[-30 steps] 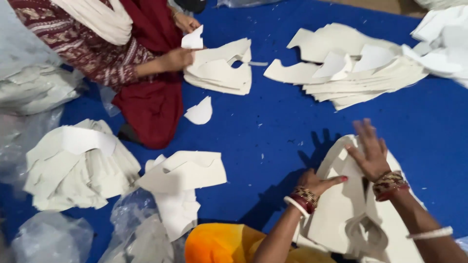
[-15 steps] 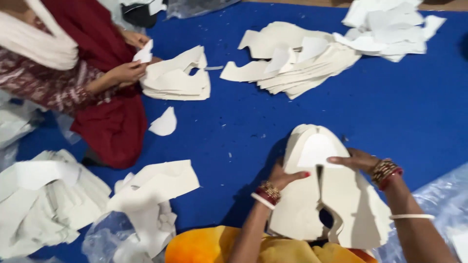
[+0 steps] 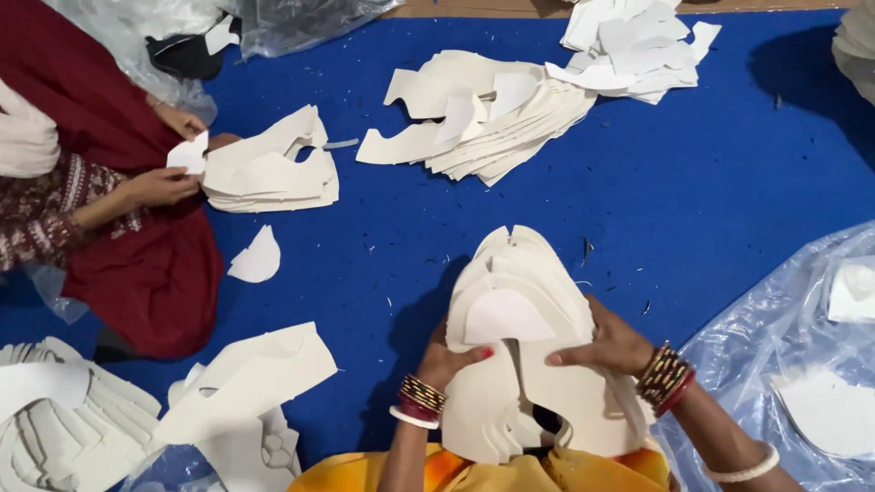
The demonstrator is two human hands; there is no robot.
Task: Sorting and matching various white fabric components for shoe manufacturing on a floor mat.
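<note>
Above the blue floor covering [image 3: 711, 200], left hand [image 3: 453, 362] and right hand [image 3: 612, 343], fingers closed on it, hold a stack of white cut pieces [image 3: 524, 355] upright; further piles [image 3: 483, 114] lie unhandled beyond

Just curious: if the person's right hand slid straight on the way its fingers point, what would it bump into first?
The right hand points leftward across the held stack of white cut pieces, so it would probably meet the left hand first, though depth is unclear.

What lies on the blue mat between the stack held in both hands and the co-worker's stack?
In the head view, one small loose white cut piece lies there; otherwise only bare blue mat.
</note>
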